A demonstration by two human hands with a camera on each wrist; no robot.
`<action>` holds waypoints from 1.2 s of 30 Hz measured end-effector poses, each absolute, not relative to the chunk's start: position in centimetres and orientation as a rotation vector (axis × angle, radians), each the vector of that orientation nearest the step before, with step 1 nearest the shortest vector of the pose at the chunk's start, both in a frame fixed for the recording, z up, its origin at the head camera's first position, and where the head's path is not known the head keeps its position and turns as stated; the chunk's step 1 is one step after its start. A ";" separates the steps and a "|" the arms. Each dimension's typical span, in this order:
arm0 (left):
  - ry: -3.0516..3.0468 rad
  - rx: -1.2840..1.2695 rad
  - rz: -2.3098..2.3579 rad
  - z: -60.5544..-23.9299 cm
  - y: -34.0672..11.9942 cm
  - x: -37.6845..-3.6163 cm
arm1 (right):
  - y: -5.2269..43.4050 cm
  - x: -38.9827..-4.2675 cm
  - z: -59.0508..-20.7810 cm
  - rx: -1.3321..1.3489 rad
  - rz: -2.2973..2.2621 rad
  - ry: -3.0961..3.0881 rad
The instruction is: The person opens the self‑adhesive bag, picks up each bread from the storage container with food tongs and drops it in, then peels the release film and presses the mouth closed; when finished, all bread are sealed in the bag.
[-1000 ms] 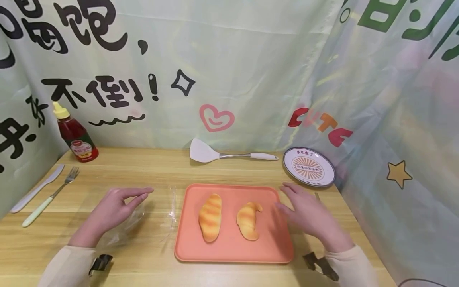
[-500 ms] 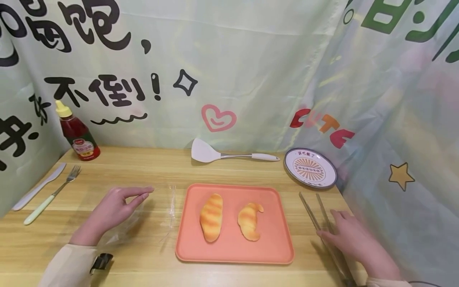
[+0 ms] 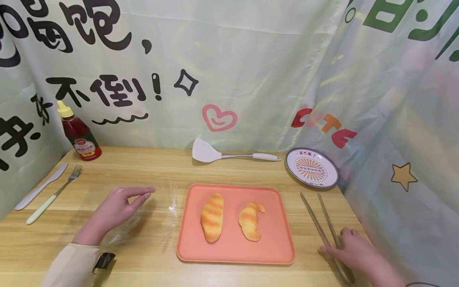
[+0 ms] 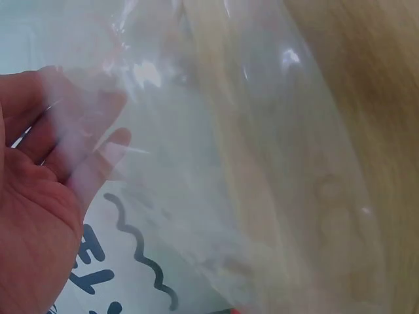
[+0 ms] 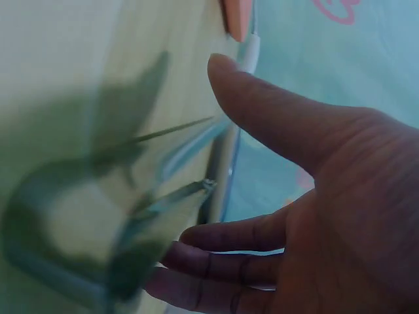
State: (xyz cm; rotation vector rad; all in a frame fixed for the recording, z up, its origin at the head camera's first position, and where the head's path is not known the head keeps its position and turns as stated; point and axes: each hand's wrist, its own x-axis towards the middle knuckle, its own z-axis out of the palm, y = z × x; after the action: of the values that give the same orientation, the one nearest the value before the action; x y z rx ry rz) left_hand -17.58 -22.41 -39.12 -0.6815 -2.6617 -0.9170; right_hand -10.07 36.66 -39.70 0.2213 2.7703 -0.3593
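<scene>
My left hand (image 3: 118, 211) hovers at the left of the tray, its thumb and index tips close together. Clear plastic film (image 3: 173, 203) extends beside it; in the left wrist view the film (image 4: 314, 163) passes across the loosely bent fingers, whose tips stand apart. At the right, metal tongs (image 3: 331, 231) lie with their tips pointing away. Over their near part is my right hand (image 3: 358, 251), thumb on one side and fingers on the other. In the right wrist view, thumb and fingers are spread wide around the tongs (image 5: 183, 196).
A pink tray (image 3: 229, 253) holds a long bread roll (image 3: 212, 218) and a croissant (image 3: 250, 223). Behind lie a white spatula (image 3: 206, 151) and a round plate (image 3: 312, 168). A sauce bottle (image 3: 84, 139), a knife (image 3: 41, 187) and a fork (image 3: 53, 195) are at the left.
My right hand has moved from the tray's right edge toward the near right, to the tongs, which are now uncovered. The left hand has stayed in place.
</scene>
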 end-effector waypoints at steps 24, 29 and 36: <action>-2.657 -0.686 -0.906 -39.3 -22.5 -17.7 | 38.7 -9.4 -40.0 0.116 -0.406 2.929; -2.651 -0.685 -0.906 -39.3 -22.4 -17.7 | 38.6 -8.9 -39.2 0.085 -0.446 3.007; -2.660 -0.676 -0.905 -39.4 -22.4 -17.9 | 38.1 -8.7 -38.4 0.073 -0.523 3.007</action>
State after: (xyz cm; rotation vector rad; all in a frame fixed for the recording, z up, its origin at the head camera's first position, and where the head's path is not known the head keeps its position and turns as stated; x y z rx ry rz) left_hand -17.87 -22.42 -39.38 -0.6758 -2.6596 -0.9054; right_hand -8.73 38.07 -38.41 0.0726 3.0073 -0.5227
